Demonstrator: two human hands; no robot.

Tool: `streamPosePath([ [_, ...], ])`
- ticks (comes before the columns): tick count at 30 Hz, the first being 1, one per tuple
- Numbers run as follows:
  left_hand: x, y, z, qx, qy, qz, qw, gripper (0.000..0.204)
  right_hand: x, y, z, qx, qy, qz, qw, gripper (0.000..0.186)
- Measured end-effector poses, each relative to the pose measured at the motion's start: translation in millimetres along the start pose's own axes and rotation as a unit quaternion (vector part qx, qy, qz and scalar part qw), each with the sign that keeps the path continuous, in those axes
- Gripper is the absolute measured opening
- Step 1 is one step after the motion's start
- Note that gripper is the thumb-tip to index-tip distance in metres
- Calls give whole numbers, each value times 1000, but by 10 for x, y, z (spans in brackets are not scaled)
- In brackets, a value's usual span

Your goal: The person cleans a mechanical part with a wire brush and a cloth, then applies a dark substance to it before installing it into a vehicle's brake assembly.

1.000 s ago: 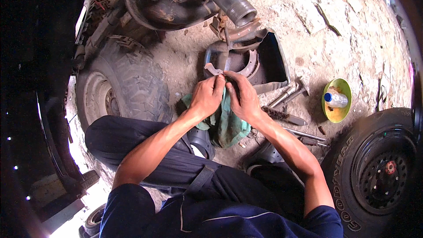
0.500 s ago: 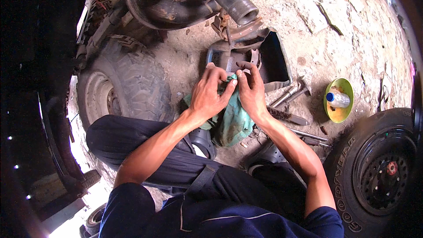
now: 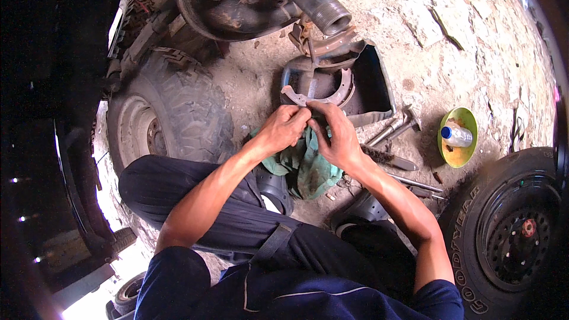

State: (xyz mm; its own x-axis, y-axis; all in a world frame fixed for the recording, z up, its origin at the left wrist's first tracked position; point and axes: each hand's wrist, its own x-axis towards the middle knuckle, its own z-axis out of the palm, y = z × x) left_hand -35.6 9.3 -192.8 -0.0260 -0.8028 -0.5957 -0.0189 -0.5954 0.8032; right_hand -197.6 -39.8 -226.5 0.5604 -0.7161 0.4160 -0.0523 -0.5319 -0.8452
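Observation:
My left hand (image 3: 283, 125) is closed, its fingertips pinched together, and what they hold is hidden. Against it my right hand (image 3: 339, 136) brings thumb and bent index finger together in a pinch; anything between them is too small to make out. Just below both hands hangs a crumpled green cloth (image 3: 314, 169), close under the fingers. Beyond the fingertips a curved brake shoe (image 3: 342, 90) lies at the near side of a cut-open dark container (image 3: 388, 86). A thin rod (image 3: 312, 53) stands at the container's far left side.
A threaded axle spindle (image 3: 314, 3) juts overhead from a round backing plate (image 3: 207, 0). Left lies a worn tyre (image 3: 189, 106); right, another tyre (image 3: 468, 231). A hammer (image 3: 409, 120), a wire brush (image 3: 388, 157) and a green bowl (image 3: 474, 121) with a plastic bottle (image 3: 457, 137) are on the ground.
Both hands have drawn slightly nearer to me and closed together, their fingers tighter. More of the brake shoe shows beyond them. The bit of cloth between the fingertips no longer shows there.

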Motion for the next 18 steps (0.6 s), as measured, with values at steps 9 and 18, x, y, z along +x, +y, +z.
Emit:
streamPosePath([
  [9, -49, -85, 52, 35, -53, 53, 997, 33, -32, -21, 63, 237, 0, 228, 944, 26],
  [18, -109, 33, 67, 379, 28, 265, 886, 23, -8, 181, 119, 336, 102, 343, 871, 25],
])
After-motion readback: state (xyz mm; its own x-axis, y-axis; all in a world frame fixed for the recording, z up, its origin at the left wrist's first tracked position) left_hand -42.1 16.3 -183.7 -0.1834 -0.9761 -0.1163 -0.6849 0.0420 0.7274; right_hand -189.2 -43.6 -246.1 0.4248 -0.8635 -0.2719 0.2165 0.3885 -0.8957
